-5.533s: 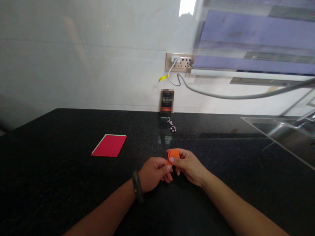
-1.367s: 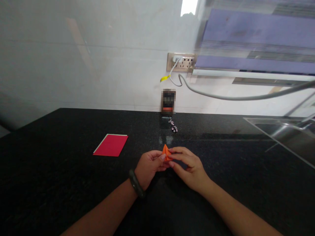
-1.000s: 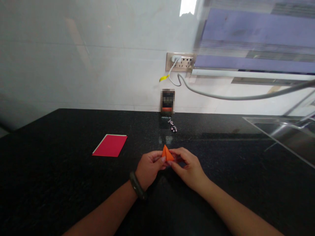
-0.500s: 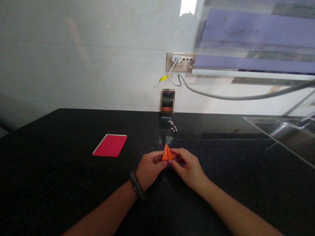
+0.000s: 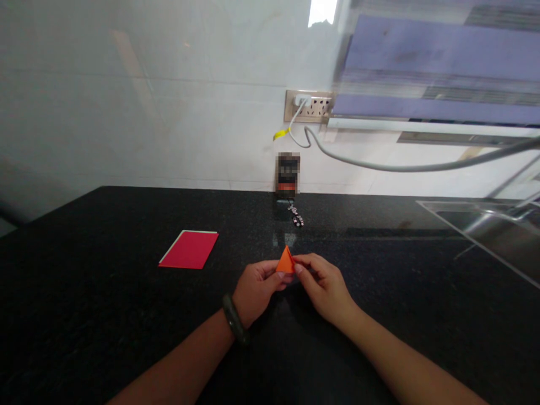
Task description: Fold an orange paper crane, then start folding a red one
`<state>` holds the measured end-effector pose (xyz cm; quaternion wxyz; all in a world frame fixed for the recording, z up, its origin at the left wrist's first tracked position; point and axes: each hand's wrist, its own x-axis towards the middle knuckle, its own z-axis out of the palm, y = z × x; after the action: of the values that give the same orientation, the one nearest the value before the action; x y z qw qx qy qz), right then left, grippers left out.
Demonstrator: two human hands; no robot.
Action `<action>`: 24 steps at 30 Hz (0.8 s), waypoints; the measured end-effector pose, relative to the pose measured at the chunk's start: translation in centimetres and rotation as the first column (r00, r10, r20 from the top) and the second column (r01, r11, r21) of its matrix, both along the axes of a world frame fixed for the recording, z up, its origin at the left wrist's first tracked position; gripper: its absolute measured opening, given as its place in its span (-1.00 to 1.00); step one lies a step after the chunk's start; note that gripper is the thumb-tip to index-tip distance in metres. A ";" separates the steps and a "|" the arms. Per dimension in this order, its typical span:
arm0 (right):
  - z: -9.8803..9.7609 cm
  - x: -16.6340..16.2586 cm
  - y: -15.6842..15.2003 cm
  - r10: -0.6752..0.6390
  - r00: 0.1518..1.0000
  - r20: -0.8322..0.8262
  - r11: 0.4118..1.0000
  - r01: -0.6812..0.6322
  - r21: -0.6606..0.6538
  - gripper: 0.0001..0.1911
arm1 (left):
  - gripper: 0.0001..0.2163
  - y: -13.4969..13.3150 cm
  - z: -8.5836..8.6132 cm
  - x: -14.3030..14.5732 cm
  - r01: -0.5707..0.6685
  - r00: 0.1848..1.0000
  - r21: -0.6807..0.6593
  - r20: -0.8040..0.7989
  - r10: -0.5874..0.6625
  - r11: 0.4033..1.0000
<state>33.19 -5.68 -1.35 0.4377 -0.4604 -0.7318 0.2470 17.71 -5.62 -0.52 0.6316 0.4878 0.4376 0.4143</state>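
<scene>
Fingers [image 5: 307,279] of both hands [image 5: 256,288] [image 5: 329,288] hold folded orange paper [image 5: 284,262].

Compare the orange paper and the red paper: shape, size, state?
The orange paper is folded to a point; the red paper lies flat. The orange paper looks smaller than the red paper. Fingers hold the orange paper; the red paper rests on the counter. Both look unpatterned.

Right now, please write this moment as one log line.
left hand: holds folded orange paper | right hand: holds its right edge | red paper: on black countertop
</scene>
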 end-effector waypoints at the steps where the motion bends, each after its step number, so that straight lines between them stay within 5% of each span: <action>1: 0.0 0.0 0.0 -0.010 1.000 -0.015 1.000 0.010 -0.008 -0.81 | -0.76 0.0 -0.1 0.0 -0.013 1.000 -0.016 0.012 0.013 1.000; 7: -0.3 0.0 0.2 -0.057 0.993 -0.106 0.988 0.041 -0.150 -0.84 | -0.69 0.1 -0.6 0.0 -0.022 0.997 -0.065 0.074 0.027 0.998; 14: -0.4 -0.2 0.3 -0.069 0.963 -0.259 0.957 -0.010 -0.292 -0.82 | -0.77 0.0 -0.5 0.0 0.037 0.998 0.050 -0.060 -0.034 0.998; 24: -0.5 -0.1 0.3 -0.024 0.948 -0.319 0.945 -0.083 -0.317 -0.81 | -0.75 0.3 -1.1 -0.1 0.042 0.989 0.121 -0.148 -0.024 0.992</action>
<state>33.11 -5.37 -1.86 0.4639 -0.4694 -0.6076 0.4419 17.62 -5.35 -1.60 0.5731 0.5621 0.4480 0.3935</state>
